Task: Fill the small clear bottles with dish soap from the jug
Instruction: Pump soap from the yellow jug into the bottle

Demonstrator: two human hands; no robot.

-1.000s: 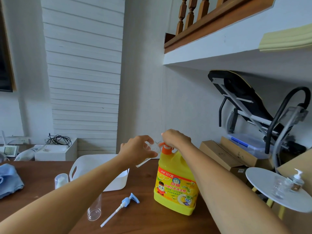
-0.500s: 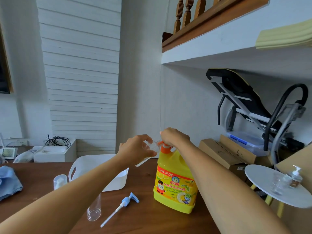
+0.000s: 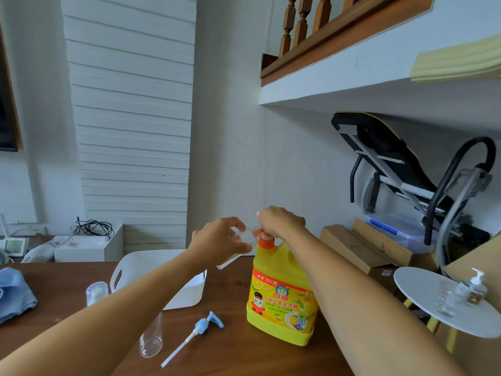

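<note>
Blue cloth: folded blue fabric (image 3: 15, 294) lies at the frame's left edge on the brown wooden table (image 3: 230, 348).
Spare bottle: I see an uncapped clear plastic cylinder bottle (image 3: 151, 340) lying low and left of centre, beside a blue-headed white pump dispenser (image 3: 193, 335).
Basket: white plastic handled basket (image 3: 162, 275) sits behind them.
Left hand: my left hand (image 3: 217, 242), centre frame, is clamped around a small clear bottle (image 3: 238, 246), tilted toward the jug's pump.
Jug: yellow dish-soap jug with an orange cap (image 3: 282, 294) stands upright, right of centre.
Right hand: my right hand (image 3: 282, 222) rests curled atop the jug's pump; I cannot tell what its fingers grip.
</note>
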